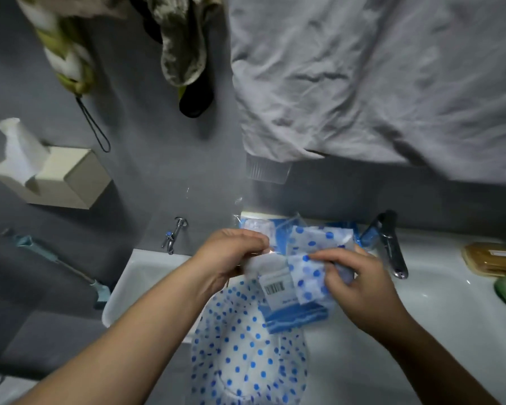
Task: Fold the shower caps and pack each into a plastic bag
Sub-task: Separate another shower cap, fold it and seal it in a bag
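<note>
My left hand (pixel 231 255) pinches the top edge of a clear plastic bag (pixel 287 311) with a barcode label and a blue strip along its bottom. My right hand (pixel 360 285) grips a folded white shower cap with blue dots (pixel 307 279), pressed against the bag's opening. An unfolded dotted shower cap (pixel 246 355) lies spread over the sink rim below my hands. Behind my hands, at the back of the sink, rests a packed bag with a dotted cap (pixel 313 236) among other bags.
A white sink (pixel 450 302) fills the right, with a chrome faucet (pixel 389 247) and soap dishes (pixel 491 258) at its far right. A small wall tap (pixel 174 235), a tissue box (pixel 59 176), hanging cloths and a grey towel (pixel 377 77) sit on the grey wall.
</note>
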